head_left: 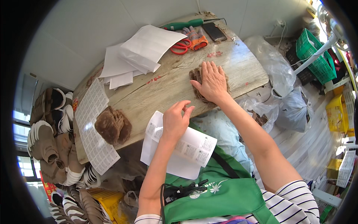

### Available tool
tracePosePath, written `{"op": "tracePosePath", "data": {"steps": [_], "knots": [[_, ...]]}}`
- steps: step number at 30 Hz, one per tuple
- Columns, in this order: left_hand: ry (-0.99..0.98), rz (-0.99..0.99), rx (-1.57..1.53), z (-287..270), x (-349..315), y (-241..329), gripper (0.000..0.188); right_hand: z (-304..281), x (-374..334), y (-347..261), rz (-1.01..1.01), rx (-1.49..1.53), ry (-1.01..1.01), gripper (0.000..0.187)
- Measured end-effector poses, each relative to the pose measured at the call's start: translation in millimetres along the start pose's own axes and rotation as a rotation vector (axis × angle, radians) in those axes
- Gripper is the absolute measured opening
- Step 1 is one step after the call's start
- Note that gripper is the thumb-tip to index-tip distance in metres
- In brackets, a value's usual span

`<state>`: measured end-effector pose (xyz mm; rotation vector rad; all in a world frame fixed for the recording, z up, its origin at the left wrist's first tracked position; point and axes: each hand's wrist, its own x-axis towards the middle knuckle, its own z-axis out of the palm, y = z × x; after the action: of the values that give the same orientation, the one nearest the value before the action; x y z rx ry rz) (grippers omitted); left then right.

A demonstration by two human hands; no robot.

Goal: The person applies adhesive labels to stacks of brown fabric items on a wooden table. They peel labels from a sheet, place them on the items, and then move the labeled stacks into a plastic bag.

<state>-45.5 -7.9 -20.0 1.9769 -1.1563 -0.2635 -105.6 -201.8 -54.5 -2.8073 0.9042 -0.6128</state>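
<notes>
My right hand (213, 83) lies flat on a stack of brown fuzzy pieces (194, 75) at the right part of the table, fingers stretched out. Near the table's front edge, my left hand (176, 120) is closed, with fingers curled in and the thumb close to them; anything small in its grip is hidden. Below that hand, a printed label sheet (195, 146) with a white backing rests over my lap. Another pile of brown fuzzy pieces (113, 125) sits at the table's left, partly on a larger label sheet (91, 111).
White papers (143, 46), red-handled scissors (181, 47), an orange-and-grey glove (197, 40), a green tool (182, 24) and a phone (214, 31) lie along the table's (160, 93) back. Brown shoes (52, 143) crowd the left; plastic bags (294, 112) and a green basket (317, 56) stand right.
</notes>
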Motion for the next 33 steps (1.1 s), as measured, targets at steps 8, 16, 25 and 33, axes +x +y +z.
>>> {"op": "tracePosePath", "data": {"steps": [8, 16, 25, 33], "knots": [[-0.040, -0.037, 0.031, -8.4, 2.2, 15.1, 0.028, -52.7, 24.3, -3.5, -0.063, 0.058, 0.218, 0.084], [-0.038, -0.182, 0.028, 17.8, 49.7, 12.3, 0.069, -60.0, 12.6, 99.2, 0.697, 0.781, -0.252, 0.095], [-0.112, -0.288, -0.018, 46.5, 96.5, 3.5, 0.083, -34.4, 26.9, 67.1, 0.669, 0.802, -0.429, 0.088], [-0.135, -0.175, -0.179, 55.5, 85.6, -14.0, 0.068, -26.1, 9.2, 73.3, 0.519, 0.884, -0.324, 0.076]]}}
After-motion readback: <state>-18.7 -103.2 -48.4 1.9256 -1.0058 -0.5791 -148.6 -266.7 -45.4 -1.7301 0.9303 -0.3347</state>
